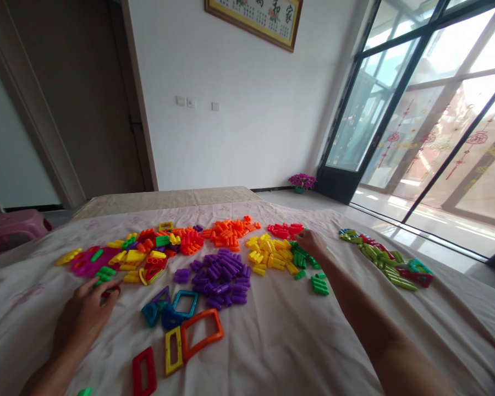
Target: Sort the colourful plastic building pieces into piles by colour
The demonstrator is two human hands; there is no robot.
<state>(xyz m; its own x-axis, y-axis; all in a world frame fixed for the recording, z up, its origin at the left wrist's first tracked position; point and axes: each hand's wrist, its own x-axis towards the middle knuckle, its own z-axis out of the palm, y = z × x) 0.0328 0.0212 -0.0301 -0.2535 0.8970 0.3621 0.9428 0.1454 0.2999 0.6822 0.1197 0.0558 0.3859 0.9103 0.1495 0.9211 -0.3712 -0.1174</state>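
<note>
The right hand [311,242] is at the right edge of the red blocks [281,231], green pile [302,258] just nearer; left hand [84,311] well left; fingers' grip, can't tell!

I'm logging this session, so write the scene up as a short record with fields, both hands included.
Surface: pale cloth
Left hand: nearest a small red piece and green blocks; grip unclear
Right hand: at the green pile, beside the red pile; grip hidden
Middle piles: orange pile, yellow pile, purple pile
Front frames: red frame, yellow frame, orange frame
Background: pink flowers by a glass door
</note>
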